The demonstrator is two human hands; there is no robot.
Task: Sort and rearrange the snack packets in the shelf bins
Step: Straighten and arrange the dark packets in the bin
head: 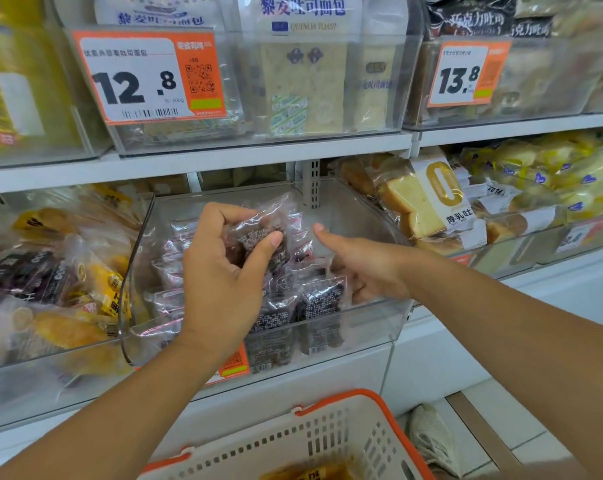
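Clear plastic bin (372,327): sits on the middle shelf, straight ahead, partly filled with dark snack packets in see-through wrap.
Left hand (220,271): raised over the bin, thumb and curled fingers pinching one dark packet (258,233) held above the pile.
Right hand (358,261): inside the bin on its right side, thumb pointing up and apart from the fingers; the fingers dip among the packets and I cannot tell whether they grip anything.
Hands: near each other, not touching.
Packets in the bin (320,299): crowded toward the left and front, several standing against the front wall with printed labels facing out; the back right of the bin shows bare plastic.
Left neighbour bin (50,362): yellow and purple wrapped buns, heaped.
Right neighbour bin (521,247): sliced toast packets (428,206) and yellow wrapped cakes.
Upper shelf: toast loaves behind orange price tags reading 12.8 (144,77) and 13.8 (466,74).
Basket (345,434): white with orange rim, below the arms, a yellow packet lying inside.
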